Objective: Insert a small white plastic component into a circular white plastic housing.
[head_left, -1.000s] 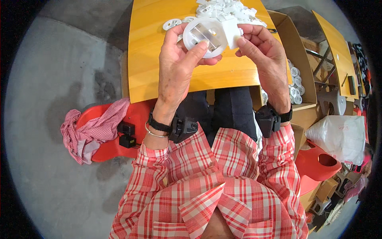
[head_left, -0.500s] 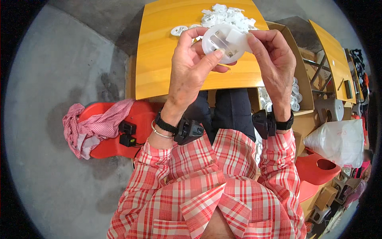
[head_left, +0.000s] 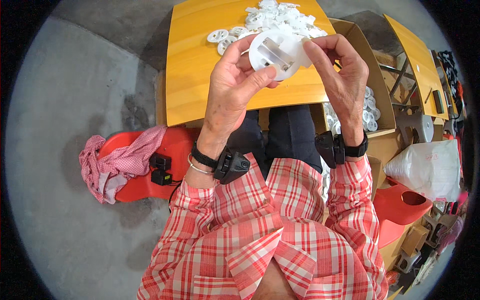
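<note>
My left hand is closed round the edge of a round white plastic housing, thumb on its face and fingers behind. A slot like a battery compartment with small metal contacts lies open in that face. At the housing's right edge, my right hand pinches a small flat white plastic piece between thumb and fingers. Whether this piece still touches the housing I cannot tell. Both hands are above the yellow table. Behind them lies a heap of white plastic parts, with several round ones to its left.
Right of the table, a cardboard box holds several round white parts. A red stool at left carries a pink checked cloth and black devices. A white bag and red chair stand at right.
The small white piece has moved off the compartment toward the right, so the slot shows more fully. Both hands and the housing have shifted slightly left in view.
</note>
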Demonstrator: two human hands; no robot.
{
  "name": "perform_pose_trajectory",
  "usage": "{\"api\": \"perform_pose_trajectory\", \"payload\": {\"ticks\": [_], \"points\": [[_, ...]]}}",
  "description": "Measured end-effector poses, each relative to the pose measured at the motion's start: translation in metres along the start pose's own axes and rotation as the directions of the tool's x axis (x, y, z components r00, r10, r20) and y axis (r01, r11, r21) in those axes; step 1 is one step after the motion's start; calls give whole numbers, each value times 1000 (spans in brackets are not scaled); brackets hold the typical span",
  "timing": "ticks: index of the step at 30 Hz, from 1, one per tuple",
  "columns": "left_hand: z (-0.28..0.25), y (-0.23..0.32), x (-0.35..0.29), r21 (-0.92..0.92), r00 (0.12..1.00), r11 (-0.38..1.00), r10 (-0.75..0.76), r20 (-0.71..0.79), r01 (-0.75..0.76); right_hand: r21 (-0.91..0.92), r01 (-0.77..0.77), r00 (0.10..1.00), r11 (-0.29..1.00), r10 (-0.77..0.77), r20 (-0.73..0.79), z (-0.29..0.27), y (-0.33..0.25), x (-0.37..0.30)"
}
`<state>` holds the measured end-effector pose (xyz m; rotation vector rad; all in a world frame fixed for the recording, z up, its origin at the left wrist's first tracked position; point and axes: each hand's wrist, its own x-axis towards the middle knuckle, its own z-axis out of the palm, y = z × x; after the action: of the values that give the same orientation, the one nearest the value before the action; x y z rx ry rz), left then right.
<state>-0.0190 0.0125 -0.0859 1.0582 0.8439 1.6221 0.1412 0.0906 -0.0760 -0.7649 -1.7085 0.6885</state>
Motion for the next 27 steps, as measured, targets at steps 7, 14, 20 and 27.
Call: {"api": "perform_pose_trajectory", "payload": {"ticks": [7,14,20,27], "points": [[6,-1,-2,14,999,999,37,38,-37,-72,141,990,987,-142,2,3,-13,1],[4,-1,-2,52,997,998,30,74,-34,-145,280,960,949,-281,10,4,-13,1],[5,-1,-2,47,997,998,36,68,-39,-149,288,957,946,-287,34,6,-19,2],[6,1,-2,61,998,997,40,58,-44,-141,302,953,943,-297,53,7,-20,3]]}}
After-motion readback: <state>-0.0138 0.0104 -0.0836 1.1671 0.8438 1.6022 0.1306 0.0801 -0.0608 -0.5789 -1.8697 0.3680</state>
